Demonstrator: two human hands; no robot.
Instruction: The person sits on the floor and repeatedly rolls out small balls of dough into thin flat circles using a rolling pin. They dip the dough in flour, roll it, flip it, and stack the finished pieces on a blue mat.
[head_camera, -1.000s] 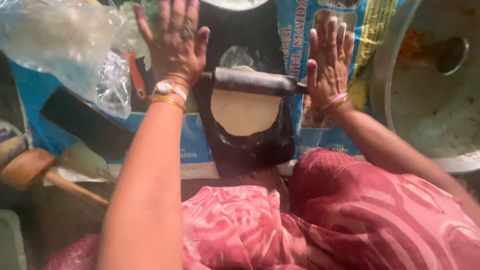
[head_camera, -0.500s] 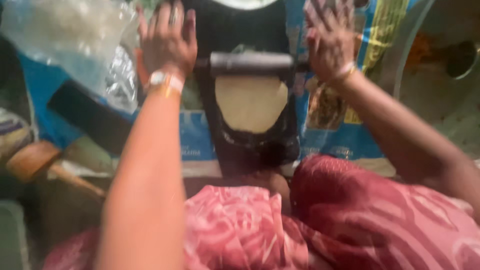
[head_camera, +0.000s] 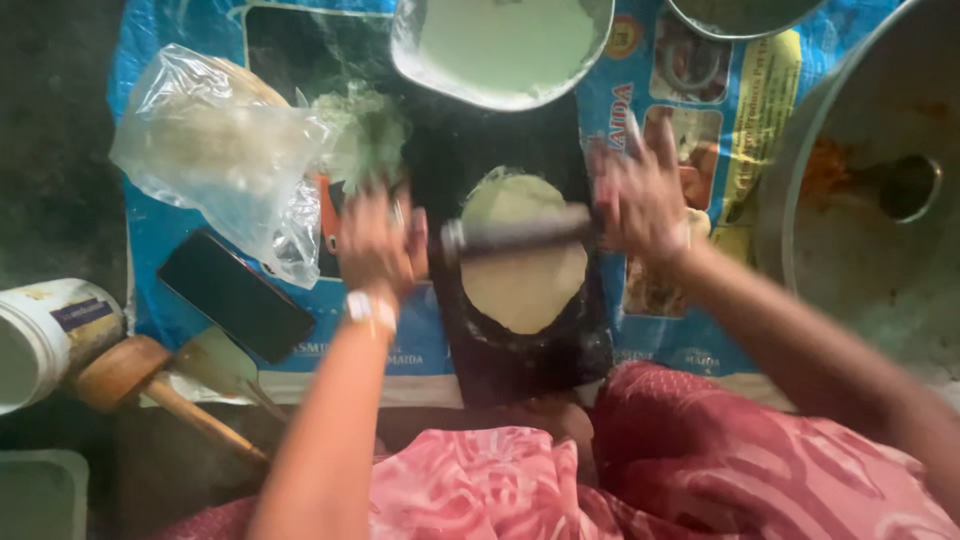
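Floor-level work area, seen from above: a blue printed sack (head_camera: 170, 250) is spread flat on dark ground, and a black rolling board (head_camera: 520, 340) lies on it just in front of your knees. On the board sits a pale, roughly round dough disc (head_camera: 525, 285). Across its far half lies the rolling pin (head_camera: 515, 237), long axis running left to right, square to your forearms. Your left hand (head_camera: 375, 245) rests at the pin's left end and your right hand (head_camera: 640, 205) at its right end, so the pin lies between the two hands, neither clearly nearer. Both hands are motion-blurred; the fingers appear spread flat and pressing rather than clenched, but you cannot tell exactly. A pale watch (head_camera: 370, 310) sits on the left wrist. Beyond the board stands a steel bowl (head_camera: 500, 45) of pale flour. To the left lie a clear plastic bag (head_camera: 215, 150), a dark phone (head_camera: 235, 295), a wooden-handled tool (head_camera: 150, 385) and a white tub (head_camera: 45, 335). To the right, a large steel pan (head_camera: 870, 190).
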